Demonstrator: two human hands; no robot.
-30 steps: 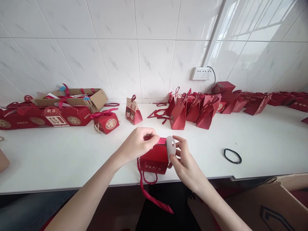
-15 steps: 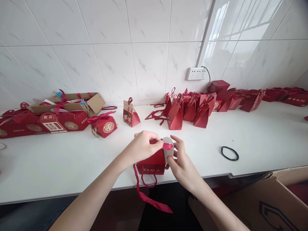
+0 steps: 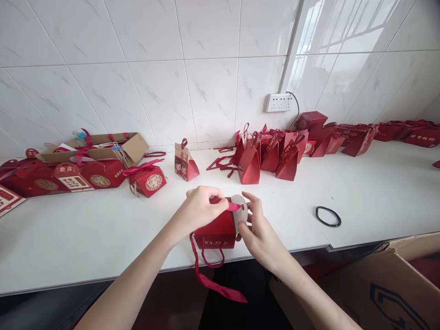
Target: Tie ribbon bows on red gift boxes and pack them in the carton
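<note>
A red gift box with gold lettering lies at the front edge of the white table, its twisted cord handle drooping over the edge. My left hand pinches one end of a pink-red ribbon above the box. The ribbon's tip is close to a small hole in the pale rounded flap. My right hand grips that flap from the right, thumb in front and fingers behind. The ribbon's other end hangs below the table edge.
Red boxes and an open cardboard tray are on the left. A small printed box and several red bags stand along the wall. A black loop lies right; a carton stands below the table.
The ribbon end in my left hand has drawn slightly left, uncovering the flap's hole. My right hand keeps its hold on the flap. The view has shifted a little.
</note>
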